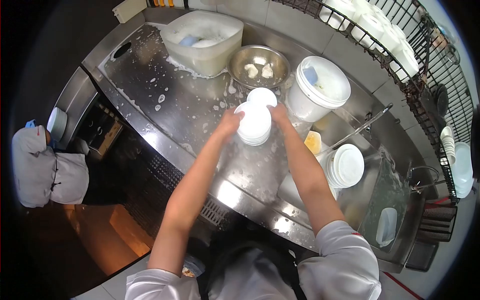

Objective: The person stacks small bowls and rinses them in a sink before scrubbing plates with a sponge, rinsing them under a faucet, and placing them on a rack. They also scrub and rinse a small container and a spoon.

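A stack of small round white dishes (254, 124) stands on the wet steel counter in front of me. My left hand (232, 121) grips its left side, with the thumb near the top rim. My right hand (279, 114) is closed at the right side, where the front stack meets another round white dish (262, 95) just behind it. How far the fingers reach beneath the rims is hidden. Right behind them sits a steel bowl (258, 65) with two crumpled pale pieces inside.
A soapy plastic tub (227, 47) stands at the back left. On the right are a white bucket (312, 102) of suds, stacked white containers (348, 165), a faucet (367, 122) and a water-filled sink (372, 200). A wire rack (320, 12) hangs above. A co-worker (37, 160) is at far left.
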`<state>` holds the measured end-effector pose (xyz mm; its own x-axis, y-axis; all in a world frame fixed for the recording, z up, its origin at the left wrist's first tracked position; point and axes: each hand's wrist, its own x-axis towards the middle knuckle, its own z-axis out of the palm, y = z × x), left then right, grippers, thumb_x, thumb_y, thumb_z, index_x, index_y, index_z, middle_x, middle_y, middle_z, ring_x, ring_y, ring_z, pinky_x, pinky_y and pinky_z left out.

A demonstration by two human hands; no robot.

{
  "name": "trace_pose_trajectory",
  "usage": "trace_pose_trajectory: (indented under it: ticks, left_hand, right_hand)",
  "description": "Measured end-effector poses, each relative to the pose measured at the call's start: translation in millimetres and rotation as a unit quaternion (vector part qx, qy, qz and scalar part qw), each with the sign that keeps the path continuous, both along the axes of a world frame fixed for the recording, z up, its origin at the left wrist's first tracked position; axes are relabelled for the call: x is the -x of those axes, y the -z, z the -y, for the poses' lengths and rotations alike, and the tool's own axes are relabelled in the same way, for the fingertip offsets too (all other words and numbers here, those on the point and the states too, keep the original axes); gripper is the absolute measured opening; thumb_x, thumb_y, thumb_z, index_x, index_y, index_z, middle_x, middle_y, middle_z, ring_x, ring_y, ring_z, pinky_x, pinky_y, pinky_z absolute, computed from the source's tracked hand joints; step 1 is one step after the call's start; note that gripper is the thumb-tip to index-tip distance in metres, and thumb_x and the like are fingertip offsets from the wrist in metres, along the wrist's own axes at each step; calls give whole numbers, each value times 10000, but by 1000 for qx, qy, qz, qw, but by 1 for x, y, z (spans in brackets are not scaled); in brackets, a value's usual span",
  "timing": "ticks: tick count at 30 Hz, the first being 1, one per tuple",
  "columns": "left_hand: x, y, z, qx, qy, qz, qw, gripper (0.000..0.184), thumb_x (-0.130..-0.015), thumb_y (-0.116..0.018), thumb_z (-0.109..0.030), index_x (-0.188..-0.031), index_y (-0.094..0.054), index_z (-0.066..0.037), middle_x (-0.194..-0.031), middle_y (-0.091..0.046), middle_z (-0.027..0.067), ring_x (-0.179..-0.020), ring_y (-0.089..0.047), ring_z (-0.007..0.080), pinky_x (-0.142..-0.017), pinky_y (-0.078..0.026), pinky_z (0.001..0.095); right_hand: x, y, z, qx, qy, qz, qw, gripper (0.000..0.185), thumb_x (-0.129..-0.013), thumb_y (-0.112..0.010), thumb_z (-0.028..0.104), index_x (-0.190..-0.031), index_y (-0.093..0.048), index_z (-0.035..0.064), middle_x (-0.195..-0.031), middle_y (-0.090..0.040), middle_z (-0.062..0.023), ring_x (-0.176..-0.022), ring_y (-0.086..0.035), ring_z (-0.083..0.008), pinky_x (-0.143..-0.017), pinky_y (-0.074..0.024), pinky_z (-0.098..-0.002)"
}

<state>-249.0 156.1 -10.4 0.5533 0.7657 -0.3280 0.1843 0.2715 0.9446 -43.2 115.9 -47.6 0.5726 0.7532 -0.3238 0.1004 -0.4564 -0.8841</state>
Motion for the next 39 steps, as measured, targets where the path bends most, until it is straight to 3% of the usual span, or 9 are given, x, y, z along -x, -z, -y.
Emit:
trace_pose_trajectory:
  ticks: [5,14,18,21,28,31,34,36,39]
  left_hand:
    - [-1,-21,11,61,-25,20,998,412,-879,-512,-136,-1237,-501,66,-1130,-606,174,-1031,-577,252,-899,-426,350]
    - [-1,-23,8,60,-83,126,987,567,-890,-541,-359,-1302,-433,15,-1254,-523,139,-1180,-479,223,-1005,-343,365]
    - [-3,-55,22,25,-165,200,965,647,-888,-550,-425,-1320,-396,31,-1293,-482,142,-1222,-430,217,-1034,-306,360]
    - [-6,-62,29,58,-86,260,960,629,-889,-542,-412,-1334,-408,12,-1294,-491,162,-1184,-470,245,-1018,-329,341]
    - [-3,-55,21,98,-66,162,980,493,-912,-515,-234,-1323,-400,12,-1231,-530,163,-1138,-513,246,-958,-401,349]
    - [6,-46,22,74,-48,124,988,475,-911,-521,-206,-1295,-403,47,-1198,-543,206,-1078,-561,293,-853,-481,431]
    - [22,-63,17,140,71,58,986,472,-905,-522,-189,-1300,-400,37,-1184,-551,207,-1054,-572,324,-831,-488,495]
    - [34,-49,9,190,83,113,972,486,-898,-533,-193,-1304,-397,37,-1181,-555,214,-1051,-576,340,-831,-487,526]
    - [62,-17,-1,238,92,194,947,555,-872,-561,-234,-1331,-374,15,-1269,-497,216,-1123,-530,377,-875,-452,581]
  right_hand:
    - [-26,31,12,-72,79,-241,965,345,-875,-500,101,-1148,-491,-110,-1036,-594,-231,-777,-656,-314,-551,-583,-394]
    - [-13,-134,41,-149,-5,-147,978,378,-873,-470,115,-1128,-475,-165,-990,-607,-227,-655,-641,-280,-523,-565,-344]
    - [16,-164,55,-75,-110,-76,988,362,-844,-497,127,-1074,-536,-150,-927,-634,-213,-654,-648,-252,-501,-554,-321]
    - [43,-163,62,-46,-127,23,991,368,-845,-515,155,-1076,-565,-127,-917,-647,-193,-649,-650,-234,-521,-540,-295]
    - [51,-146,71,-6,-138,4,990,458,-903,-510,304,-1156,-501,-78,-1024,-609,-197,-592,-637,-212,-512,-518,-276]
    - [28,-126,86,-66,-36,-178,981,588,-917,-457,450,-1221,-482,-53,-1218,-519,-291,-811,-667,-270,-654,-527,-339]
    - [13,-24,62,-8,-21,-61,998,652,-906,-426,526,-1264,-465,-18,-1265,-489,-277,-1056,-576,-326,-835,-472,-372]
    - [33,40,40,-46,-9,-205,978,706,-875,-466,555,-1265,-456,-33,-1252,-501,-276,-1119,-525,-334,-909,-419,-382]
    - [61,27,34,-40,-4,-156,987,792,-822,-521,598,-1256,-450,-61,-1243,-509,-276,-1134,-515,-329,-929,-406,-380]
